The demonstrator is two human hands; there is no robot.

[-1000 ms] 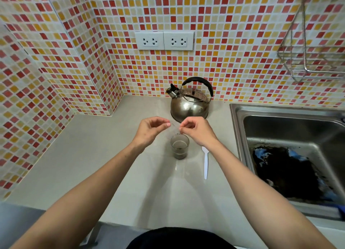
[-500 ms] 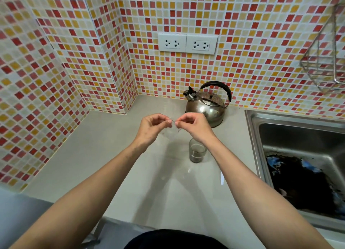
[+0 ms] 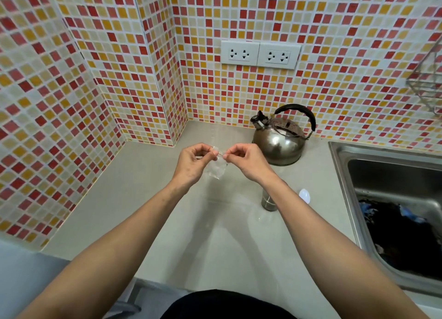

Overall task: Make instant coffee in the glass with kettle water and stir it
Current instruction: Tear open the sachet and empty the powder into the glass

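Note:
Both hands pinch the top of a small clear plastic bag [image 3: 216,169] held above the counter. My left hand [image 3: 193,162] grips its left corner and my right hand [image 3: 248,162] its right corner. The bag looks transparent; I cannot tell what it holds. A small glass [image 3: 268,202] with dark contents at the bottom stands on the counter under my right forearm, which hides part of it. The steel kettle [image 3: 279,139] with a black handle sits behind my right hand by the wall. Only the bowl of a white plastic spoon [image 3: 304,195] shows beside the glass.
A steel sink [image 3: 344,175] with dark wet cloth inside lies to the right. A wire rack [image 3: 428,84] hangs on the tiled wall at right. Two double sockets [image 3: 259,54] are above the kettle. The grey counter [image 3: 143,187] reaches left to the tiled corner.
My hands and the bag moved left, away from above the glass, and the view swung left. The glass now sits under my right forearm. Both hands keep their pinch on the bag.

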